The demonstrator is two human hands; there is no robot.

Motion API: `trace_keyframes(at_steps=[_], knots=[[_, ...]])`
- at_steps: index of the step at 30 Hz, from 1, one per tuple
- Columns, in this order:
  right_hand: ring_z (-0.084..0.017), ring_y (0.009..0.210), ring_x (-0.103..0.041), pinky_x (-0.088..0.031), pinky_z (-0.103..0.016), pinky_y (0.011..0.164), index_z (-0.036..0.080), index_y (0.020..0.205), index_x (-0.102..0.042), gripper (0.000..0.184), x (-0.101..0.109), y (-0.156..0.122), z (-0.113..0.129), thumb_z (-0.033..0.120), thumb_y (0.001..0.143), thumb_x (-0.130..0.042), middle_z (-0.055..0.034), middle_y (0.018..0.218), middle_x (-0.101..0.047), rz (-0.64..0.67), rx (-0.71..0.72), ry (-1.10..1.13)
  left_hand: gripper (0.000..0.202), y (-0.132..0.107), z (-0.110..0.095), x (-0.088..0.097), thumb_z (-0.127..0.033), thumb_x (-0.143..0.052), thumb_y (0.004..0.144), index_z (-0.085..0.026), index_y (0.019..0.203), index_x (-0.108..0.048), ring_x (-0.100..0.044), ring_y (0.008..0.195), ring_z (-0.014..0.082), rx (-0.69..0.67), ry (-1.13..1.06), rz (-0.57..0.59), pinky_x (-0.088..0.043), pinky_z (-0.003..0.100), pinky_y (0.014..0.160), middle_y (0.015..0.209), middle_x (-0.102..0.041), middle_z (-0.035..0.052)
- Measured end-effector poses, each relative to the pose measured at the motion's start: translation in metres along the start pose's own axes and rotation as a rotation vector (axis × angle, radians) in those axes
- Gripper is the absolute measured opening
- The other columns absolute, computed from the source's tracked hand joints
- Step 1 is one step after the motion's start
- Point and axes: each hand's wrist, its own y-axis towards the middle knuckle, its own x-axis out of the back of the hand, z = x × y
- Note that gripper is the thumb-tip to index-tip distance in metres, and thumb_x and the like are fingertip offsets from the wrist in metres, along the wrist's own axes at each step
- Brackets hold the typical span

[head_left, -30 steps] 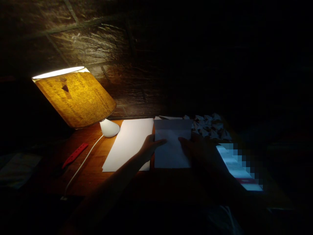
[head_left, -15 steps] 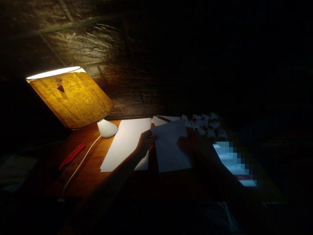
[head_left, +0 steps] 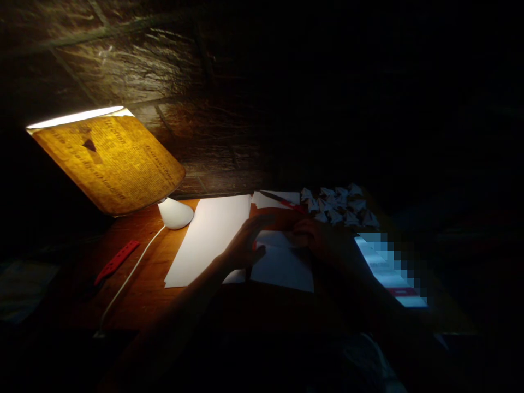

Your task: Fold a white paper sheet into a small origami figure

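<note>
A white sheet of paper (head_left: pixel 282 265) lies on the wooden table (head_left: pixel 143 284) in dim lamplight. My left hand (head_left: pixel 245 243) presses on the sheet's upper left part, fingers bent over it. My right hand (head_left: pixel 315 237) rests on the sheet's upper right part, fingers curled on the paper. Both hands meet near the sheet's far edge. A second, larger white sheet (head_left: pixel 208 237) lies flat just left of my left hand.
A lit table lamp (head_left: pixel 110 161) with a yellow printed shade stands at the left, its white cord (head_left: pixel 126 278) running forward. A red ruler (head_left: pixel 117 262) lies left of the cord. Several small folded paper pieces (head_left: pixel 339 204) are heaped at the back. A glowing phone screen (head_left: pixel 388 270) lies at the right.
The sheet was lifted and turned half a second ago; now it lies lower on the table and both hands have come together on its far part. The view shifted slightly right.
</note>
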Motion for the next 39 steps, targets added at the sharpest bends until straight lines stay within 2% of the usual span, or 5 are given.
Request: trace_keyframes(at_steps=[7,12,20,32,39], knots=[[-0.022,0.102,-0.070,-0.054,-0.040,0.096,0.017,0.101,-0.079,0.040,0.004,-0.003,0.001,0.002,0.081,-0.049,-0.0096,0.111,-0.077,0.033,0.049,-0.077,0.086,-0.005,-0.022,-0.047,-0.057,-0.063,0.090,-0.006,0.154,-0.038,-0.027,0.154,0.0434,0.037,0.322,0.210,-0.023,0.064,0.125,0.162,-0.036,0.0288],[-0.023,0.103,-0.068,-0.054,-0.040,0.097,0.014,0.100,-0.078,0.031,0.008,-0.003,0.009,0.010,0.091,-0.048,-0.0120,0.111,-0.076,0.042,0.029,-0.198,0.085,-0.016,-0.014,-0.064,-0.042,-0.060,0.088,-0.002,0.157,-0.028,-0.017,0.158,0.0396,0.070,0.455,0.265,-0.021,0.058,0.127,0.167,-0.024,0.0279],[-0.033,0.138,-0.053,-0.043,-0.047,0.116,0.002,0.146,-0.054,0.055,-0.020,-0.014,0.041,0.035,0.101,-0.049,-0.0231,0.151,-0.053,0.075,0.022,-0.406,0.082,-0.010,-0.015,-0.058,-0.022,-0.049,0.087,-0.007,0.161,-0.017,-0.016,0.159,0.0382,0.113,0.367,0.209,-0.027,0.061,0.124,0.168,-0.022,0.0267],[-0.042,0.151,-0.035,-0.030,-0.058,0.123,-0.007,0.152,-0.041,0.101,-0.042,-0.029,0.044,0.076,0.093,-0.042,-0.0318,0.159,-0.038,0.143,0.039,-0.461,0.080,-0.008,0.004,-0.058,-0.042,-0.052,0.091,-0.008,0.157,-0.025,-0.032,0.151,0.0411,0.071,0.436,0.209,-0.030,0.059,0.122,0.156,-0.039,0.0274],[-0.042,0.150,-0.036,-0.031,-0.055,0.124,-0.006,0.148,-0.048,0.102,-0.042,-0.029,0.047,0.078,0.091,-0.044,-0.0299,0.159,-0.039,0.141,-0.014,-0.456,0.085,-0.012,0.009,-0.062,-0.055,-0.049,0.095,-0.005,0.159,-0.023,-0.029,0.152,0.0416,0.061,0.518,0.208,-0.028,0.057,0.122,0.158,-0.036,0.0292]])
